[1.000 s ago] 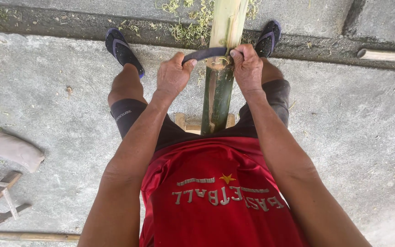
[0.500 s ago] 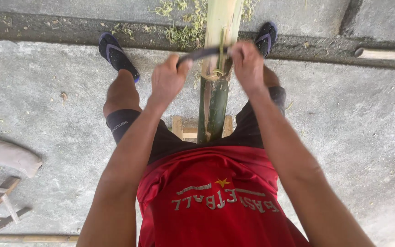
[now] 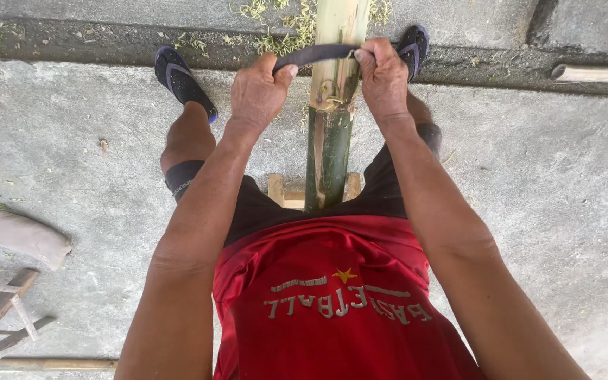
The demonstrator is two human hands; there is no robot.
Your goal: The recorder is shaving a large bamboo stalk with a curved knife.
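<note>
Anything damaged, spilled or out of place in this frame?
Nothing alarming. The bamboo pole is stripped pale above the curved dark blade, green below, with curled peelings at the cut. Green shavings are strewn on the concrete by the gutter. The left hand and right hand grip the blade's two ends.

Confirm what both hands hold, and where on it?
A dark curved blade laid across the bamboo pole: left hand grips one end, right hand the other.

Both hands point(image 3: 321, 84) on curved blade point(image 3: 316, 55)
</note>
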